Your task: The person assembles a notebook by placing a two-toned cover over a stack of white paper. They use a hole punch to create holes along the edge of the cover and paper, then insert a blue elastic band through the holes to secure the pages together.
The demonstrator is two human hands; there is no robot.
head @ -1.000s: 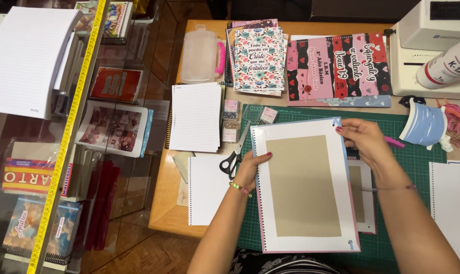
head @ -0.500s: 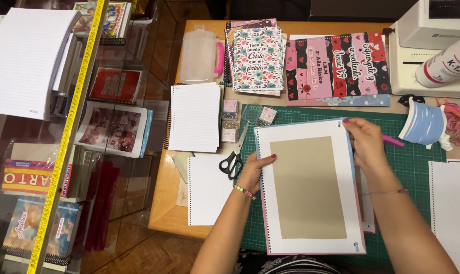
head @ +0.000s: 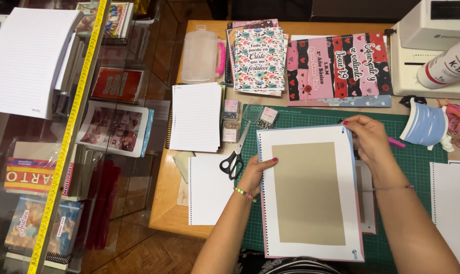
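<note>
1 head-worn camera looks steeply down, close over the green cutting mat (head: 422, 167).

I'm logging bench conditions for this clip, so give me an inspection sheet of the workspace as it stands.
Surface: wooden table with a green cutting mat on it.
Job's things: punched white cover stack with a brown rectangle on its face, lying on the mat.
Clutter: black-handled scissors, lined sheet pad, floral notebooks, pink printed covers, clear plastic case, blue ribbon roll.
Grippers: left hand grips the stack's punched left edge; right hand holds its upper right corner.
Cables: nothing seen.
Surroundings: white machine at right; glass counter with yellow measuring tape at left.
</note>
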